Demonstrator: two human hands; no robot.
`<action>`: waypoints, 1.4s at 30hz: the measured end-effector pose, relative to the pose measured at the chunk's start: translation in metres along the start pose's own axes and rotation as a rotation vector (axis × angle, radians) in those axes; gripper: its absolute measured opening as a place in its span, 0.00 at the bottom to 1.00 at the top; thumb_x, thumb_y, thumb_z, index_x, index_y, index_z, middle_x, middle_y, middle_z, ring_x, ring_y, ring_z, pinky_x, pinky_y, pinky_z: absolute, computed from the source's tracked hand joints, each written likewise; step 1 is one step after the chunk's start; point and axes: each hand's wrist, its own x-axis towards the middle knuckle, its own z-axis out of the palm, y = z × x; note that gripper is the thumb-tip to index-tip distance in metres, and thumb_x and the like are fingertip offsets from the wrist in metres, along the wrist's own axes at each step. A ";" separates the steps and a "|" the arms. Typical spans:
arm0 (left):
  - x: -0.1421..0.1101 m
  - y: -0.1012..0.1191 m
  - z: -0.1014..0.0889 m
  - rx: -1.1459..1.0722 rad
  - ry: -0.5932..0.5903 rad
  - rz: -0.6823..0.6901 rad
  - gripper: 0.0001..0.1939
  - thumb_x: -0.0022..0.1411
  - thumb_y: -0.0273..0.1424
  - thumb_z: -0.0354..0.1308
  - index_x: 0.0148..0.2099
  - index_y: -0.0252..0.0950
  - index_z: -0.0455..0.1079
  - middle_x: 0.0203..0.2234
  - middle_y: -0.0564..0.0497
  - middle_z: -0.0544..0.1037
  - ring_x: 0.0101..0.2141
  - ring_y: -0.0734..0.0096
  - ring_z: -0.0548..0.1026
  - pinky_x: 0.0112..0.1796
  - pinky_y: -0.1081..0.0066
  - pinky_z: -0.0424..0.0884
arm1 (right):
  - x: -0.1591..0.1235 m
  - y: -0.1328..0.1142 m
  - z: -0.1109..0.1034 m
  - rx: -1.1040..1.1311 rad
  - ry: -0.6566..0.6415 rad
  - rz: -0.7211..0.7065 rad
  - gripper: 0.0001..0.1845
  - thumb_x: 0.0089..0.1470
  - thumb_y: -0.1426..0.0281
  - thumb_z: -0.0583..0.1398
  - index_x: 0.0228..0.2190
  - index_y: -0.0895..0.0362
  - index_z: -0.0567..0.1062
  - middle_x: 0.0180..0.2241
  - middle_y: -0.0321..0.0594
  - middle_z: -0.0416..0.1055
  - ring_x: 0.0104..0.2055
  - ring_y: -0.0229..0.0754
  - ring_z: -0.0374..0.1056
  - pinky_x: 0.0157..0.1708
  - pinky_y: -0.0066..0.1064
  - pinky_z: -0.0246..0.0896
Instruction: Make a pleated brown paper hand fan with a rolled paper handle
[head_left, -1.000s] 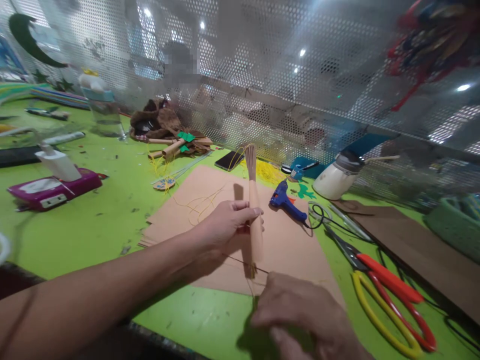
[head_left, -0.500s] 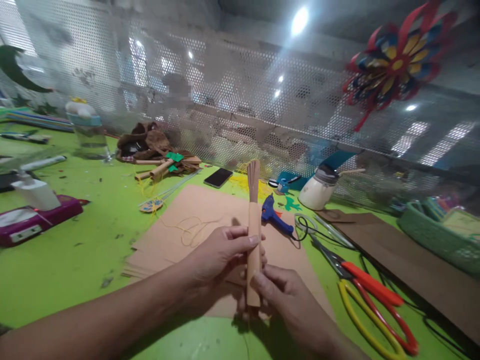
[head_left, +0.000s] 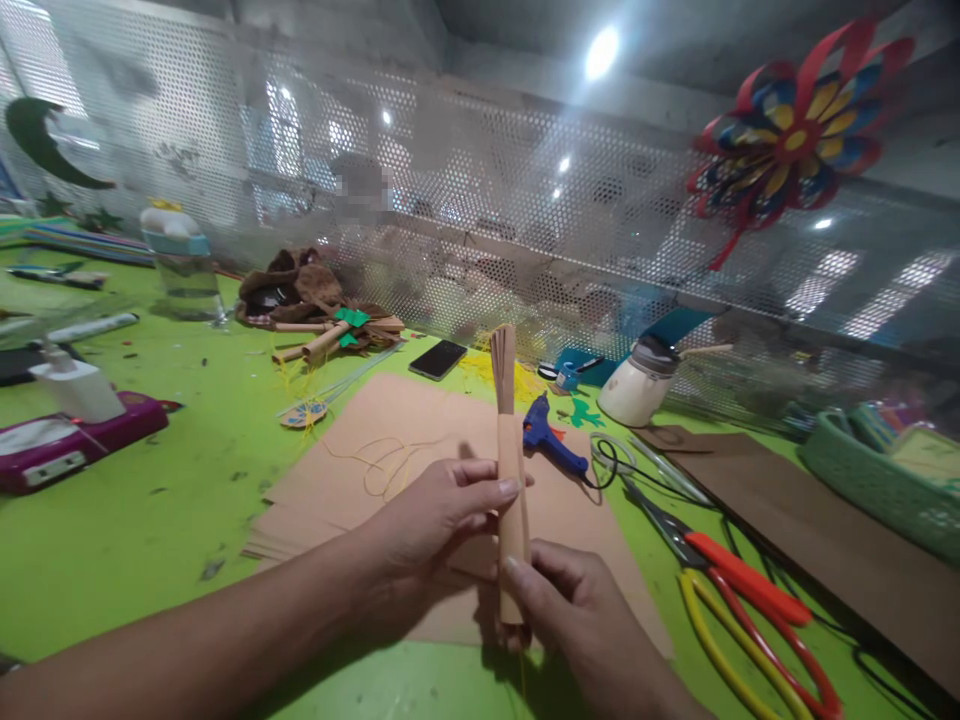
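Between my hands is a rolled brown paper tube [head_left: 512,445], nearly upright, with a fringe of narrow strips at its top. My left hand [head_left: 457,505] pinches its middle, thumb in front. Lower down, my right hand [head_left: 566,600] grips the tube near its bottom end, thumb on the front and fingers behind. A thin yellow thread hangs below it. Under the hands lie stacked brown paper sheets [head_left: 427,420] with a loose loop of yellow string [head_left: 386,462]. Just beyond the tube, a blue glue gun [head_left: 551,435] rests on the sheets.
Large scissors [head_left: 697,560] with red and yellow handles and an orange cutter [head_left: 750,578] lie right, by brown cardboard [head_left: 810,520]. A phone [head_left: 438,360], a white jar [head_left: 637,385] and bundled paper rolls [head_left: 337,335] stand behind. A purple power strip [head_left: 82,440] sits left.
The tube has shifted slightly, its top leaning a little more to the left and its lower end a little to the right. Both hands keep their hold; the view has tipped slightly.
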 end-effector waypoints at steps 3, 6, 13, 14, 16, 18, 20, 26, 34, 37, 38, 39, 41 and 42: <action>0.004 0.001 -0.003 0.009 0.014 0.082 0.14 0.53 0.33 0.67 0.41 0.35 0.74 0.30 0.50 0.77 0.28 0.73 0.73 0.28 0.74 0.68 | -0.001 -0.001 0.002 -0.040 0.033 0.036 0.26 0.53 0.49 0.60 0.26 0.62 0.71 0.21 0.37 0.65 0.22 0.35 0.62 0.23 0.27 0.54; 0.007 0.003 -0.006 0.064 0.044 0.133 0.14 0.49 0.31 0.70 0.38 0.33 0.74 0.30 0.49 0.77 0.28 0.74 0.74 0.31 0.74 0.70 | -0.002 0.003 0.002 -0.080 0.065 0.048 0.26 0.52 0.47 0.59 0.23 0.59 0.67 0.20 0.32 0.60 0.21 0.34 0.59 0.22 0.26 0.53; 0.010 -0.003 -0.007 0.069 0.054 0.127 0.15 0.48 0.32 0.70 0.39 0.33 0.73 0.30 0.49 0.78 0.28 0.74 0.74 0.31 0.74 0.69 | -0.002 0.011 0.006 -0.172 0.074 0.042 0.27 0.55 0.46 0.56 0.23 0.57 0.64 0.17 0.30 0.58 0.19 0.33 0.58 0.19 0.25 0.51; 0.010 -0.004 -0.007 0.067 0.054 0.127 0.16 0.48 0.33 0.70 0.39 0.33 0.73 0.30 0.49 0.78 0.28 0.73 0.75 0.31 0.74 0.70 | -0.003 0.010 0.006 -0.218 0.079 0.028 0.27 0.55 0.46 0.55 0.22 0.56 0.63 0.17 0.30 0.57 0.19 0.33 0.58 0.19 0.25 0.50; 0.011 -0.005 -0.007 0.062 0.047 0.110 0.18 0.46 0.34 0.71 0.39 0.33 0.73 0.29 0.49 0.78 0.29 0.71 0.75 0.31 0.72 0.70 | -0.005 0.006 0.005 -0.319 0.069 -0.004 0.26 0.58 0.50 0.54 0.20 0.56 0.63 0.17 0.31 0.59 0.20 0.34 0.59 0.20 0.25 0.51; 0.012 -0.004 -0.008 0.066 0.040 0.102 0.19 0.46 0.35 0.70 0.40 0.33 0.72 0.29 0.49 0.78 0.28 0.70 0.75 0.31 0.72 0.70 | -0.006 0.000 0.001 -0.440 0.078 -0.077 0.24 0.60 0.54 0.53 0.20 0.57 0.67 0.18 0.35 0.64 0.22 0.35 0.61 0.22 0.26 0.55; 0.013 -0.001 -0.009 0.087 0.045 0.114 0.18 0.47 0.35 0.70 0.40 0.33 0.72 0.29 0.50 0.78 0.28 0.73 0.74 0.31 0.73 0.70 | -0.006 -0.007 -0.010 -0.555 0.140 -0.179 0.20 0.60 0.59 0.54 0.22 0.58 0.72 0.22 0.39 0.70 0.25 0.39 0.65 0.25 0.28 0.59; 0.016 0.004 -0.014 0.203 0.118 0.093 0.15 0.49 0.33 0.68 0.38 0.33 0.71 0.26 0.53 0.75 0.24 0.78 0.71 0.27 0.76 0.67 | 0.022 -0.028 -0.071 -1.060 0.404 -0.293 0.12 0.56 0.70 0.54 0.24 0.57 0.74 0.27 0.41 0.75 0.31 0.43 0.69 0.34 0.33 0.64; 0.015 0.012 -0.015 0.234 0.114 0.128 0.13 0.50 0.33 0.67 0.37 0.31 0.71 0.27 0.52 0.75 0.24 0.79 0.70 0.26 0.77 0.66 | 0.094 -0.016 -0.103 -1.353 0.480 -0.191 0.15 0.49 0.72 0.59 0.39 0.62 0.77 0.42 0.51 0.74 0.49 0.53 0.65 0.51 0.39 0.56; 0.017 0.014 -0.017 0.208 0.104 0.137 0.14 0.50 0.31 0.67 0.38 0.31 0.72 0.28 0.52 0.75 0.25 0.79 0.70 0.26 0.77 0.66 | 0.107 -0.005 -0.094 -1.413 0.509 -0.149 0.14 0.48 0.73 0.59 0.38 0.63 0.77 0.40 0.54 0.73 0.48 0.56 0.64 0.49 0.41 0.56; 0.017 0.013 -0.018 0.200 0.103 0.144 0.14 0.49 0.31 0.67 0.38 0.31 0.72 0.28 0.52 0.75 0.25 0.79 0.70 0.27 0.77 0.67 | 0.110 -0.002 -0.092 -1.424 0.531 -0.140 0.14 0.47 0.73 0.58 0.38 0.64 0.76 0.41 0.56 0.72 0.49 0.57 0.63 0.49 0.41 0.55; 0.018 0.012 -0.018 0.193 0.103 0.153 0.14 0.49 0.31 0.67 0.38 0.31 0.72 0.28 0.52 0.75 0.25 0.79 0.70 0.27 0.77 0.67 | 0.112 0.000 -0.090 -1.429 0.555 -0.131 0.15 0.48 0.74 0.58 0.39 0.64 0.76 0.43 0.57 0.71 0.49 0.58 0.62 0.49 0.42 0.55; 0.019 0.010 -0.019 0.182 0.096 0.161 0.14 0.50 0.32 0.68 0.39 0.32 0.72 0.28 0.52 0.75 0.26 0.79 0.70 0.28 0.77 0.67 | 0.115 0.004 -0.088 -1.421 0.604 -0.112 0.16 0.48 0.74 0.57 0.41 0.65 0.74 0.44 0.58 0.69 0.49 0.58 0.62 0.49 0.43 0.55; 0.020 0.008 -0.019 0.175 0.093 0.162 0.14 0.50 0.32 0.68 0.39 0.32 0.72 0.28 0.52 0.75 0.26 0.79 0.70 0.28 0.77 0.67 | 0.117 0.005 -0.088 -1.409 0.621 -0.104 0.16 0.48 0.74 0.57 0.41 0.65 0.74 0.43 0.58 0.69 0.49 0.58 0.62 0.49 0.43 0.55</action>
